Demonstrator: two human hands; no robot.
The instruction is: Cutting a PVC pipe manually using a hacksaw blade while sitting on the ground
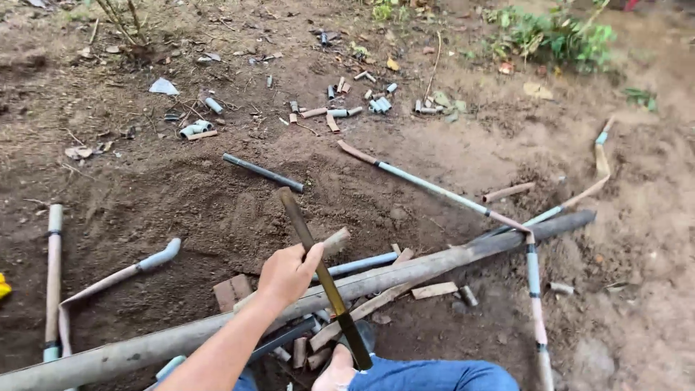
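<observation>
Fingers [308, 255] of left hand [288, 273] clenched around short bamboo piece [334, 242], held above long bamboo pole [434, 264] lying across dirt. Right hand [337, 371] at bottom edge, mostly cropped; seems to grip machete [324, 279] handle, blade angled up across left hand. Cut bamboo bits [362, 101] scattered well beyond.
</observation>
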